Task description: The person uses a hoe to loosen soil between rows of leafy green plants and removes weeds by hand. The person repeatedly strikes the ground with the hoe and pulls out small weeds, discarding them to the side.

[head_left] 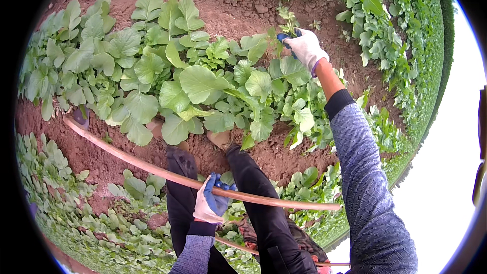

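A: What is closest to the camera?

B: 2 legs in dark trousers (253, 203), standing on reddish-brown soil (101, 157). In front of them the left hand (210, 204), in a white glove with blue palm, has its fingers wrapped fully around a long wooden handle (152, 168).

A: Where does the handle run?

B: It crosses the lower picture from the right, past the legs, up to the left. Its far end (76, 119) rests on the soil at the edge of the leaves; I cannot tell what the head looks like.

A: And the right hand?

B: The right hand (304, 46), gloved the same, is stretched far forward over a row of broad-leaved green plants (198, 83). Its fingers are pinched together on a thin leafy stem (286, 23).

A: Beyond that?

B: Bare soil, then another row of green plants (375, 25).
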